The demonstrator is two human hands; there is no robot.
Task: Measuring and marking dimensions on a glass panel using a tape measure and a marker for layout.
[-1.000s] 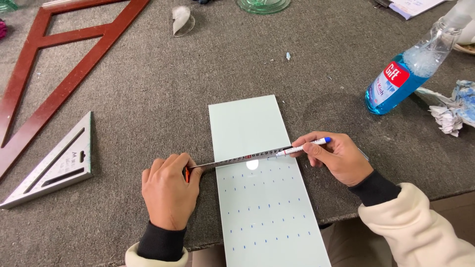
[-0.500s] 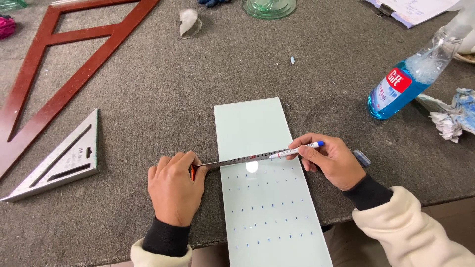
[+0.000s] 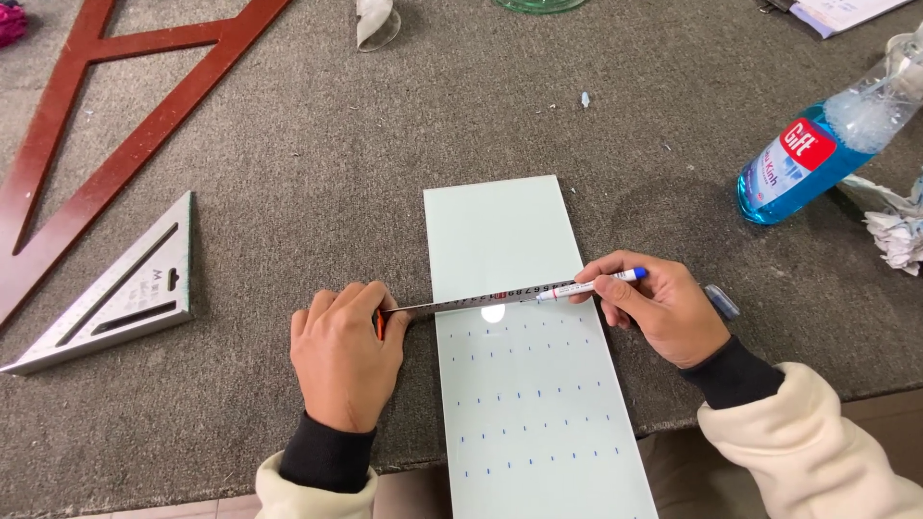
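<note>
A pale green glass panel (image 3: 505,231) lies lengthwise on the grey felt table, its near half covered with rows of small blue marks. A metal tape measure blade (image 3: 461,302) stretches across the panel. My left hand (image 3: 346,351) covers the tape measure's case just left of the panel and holds it down. My right hand (image 3: 663,308) grips a white marker with a blue cap (image 3: 588,286), its tip resting against the tape near the panel's right edge.
A silver metal triangle square (image 3: 115,293) lies at the left, a large red wooden triangle frame (image 3: 125,144) behind it. A blue liquid bottle (image 3: 817,159) lies on its side at the right beside crumpled paper (image 3: 894,231). Glass items stand at the far edge.
The view has shifted slightly; both hands, tape and marker stay in nearly the same place on the panel.
</note>
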